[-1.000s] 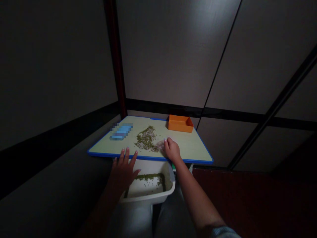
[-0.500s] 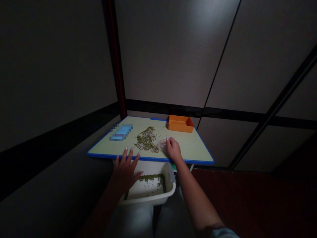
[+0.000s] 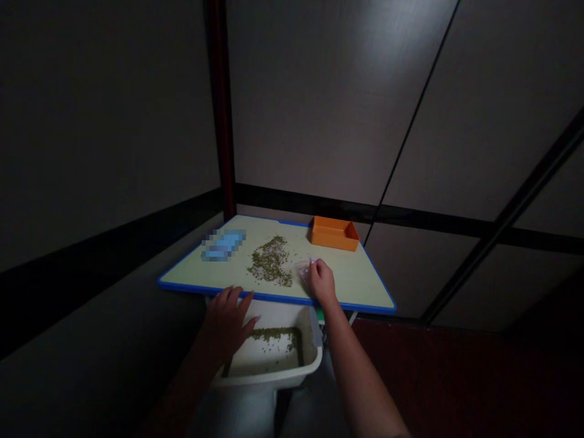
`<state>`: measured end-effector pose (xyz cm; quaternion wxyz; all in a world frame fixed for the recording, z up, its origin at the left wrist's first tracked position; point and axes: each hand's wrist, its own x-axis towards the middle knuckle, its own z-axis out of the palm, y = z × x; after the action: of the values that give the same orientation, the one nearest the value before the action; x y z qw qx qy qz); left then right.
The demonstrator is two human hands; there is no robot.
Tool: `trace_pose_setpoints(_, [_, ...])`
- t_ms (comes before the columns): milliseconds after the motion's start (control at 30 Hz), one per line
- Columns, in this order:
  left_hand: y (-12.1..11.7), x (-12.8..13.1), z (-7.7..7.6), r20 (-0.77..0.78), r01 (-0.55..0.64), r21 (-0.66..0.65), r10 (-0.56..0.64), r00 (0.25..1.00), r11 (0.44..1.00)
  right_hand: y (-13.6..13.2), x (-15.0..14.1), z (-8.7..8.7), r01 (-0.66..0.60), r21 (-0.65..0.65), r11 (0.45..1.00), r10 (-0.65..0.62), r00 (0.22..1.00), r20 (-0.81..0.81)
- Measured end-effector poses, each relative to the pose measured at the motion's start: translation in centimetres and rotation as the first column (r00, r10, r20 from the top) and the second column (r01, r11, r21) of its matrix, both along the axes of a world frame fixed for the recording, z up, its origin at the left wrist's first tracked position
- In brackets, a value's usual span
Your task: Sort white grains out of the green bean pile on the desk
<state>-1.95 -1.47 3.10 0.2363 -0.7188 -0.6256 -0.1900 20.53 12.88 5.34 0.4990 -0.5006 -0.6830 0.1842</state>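
Observation:
A pale green board with a blue rim [image 3: 356,281] lies in front of me, with a heap of small green beans [image 3: 270,267] in its middle. My right hand [image 3: 321,281] rests on the board just right of the heap, fingers curled around a small clear piece [image 3: 302,268] I cannot make out. My left hand [image 3: 227,325] lies spread, fingers apart, at the board's near edge, above the left rim of a white tub [image 3: 269,378] on my lap. The tub holds a thin layer of green beans [image 3: 274,336].
An orange box [image 3: 334,233] stands at the board's far right corner. A blurred blue object [image 3: 223,244] lies at the board's far left. Dark panelled walls close in behind and to the left; a dark reddish surface lies to the right.
My left hand has slid back from the board's edge toward the tub. My right hand has stayed beside the bean heap. The view has shifted slightly.

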Motion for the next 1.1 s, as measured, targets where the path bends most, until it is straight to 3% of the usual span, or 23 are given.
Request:
trace_pose_setpoints(633, [0.1,-0.4,-1.3,-0.071,-0.011,-0.114,0.003,0.997,0.993,0.2,0.0,-0.1,-0.073,-0.034,0.997,0.072,0.997,-0.037])
trace_pose_setpoints(1100, [-0.1,0.0,-0.7,-0.089,-0.048,-0.182,0.032,0.996,0.982,0.3,0.1,-0.1,-0.080,-0.021,0.997,0.080,0.997,-0.021])
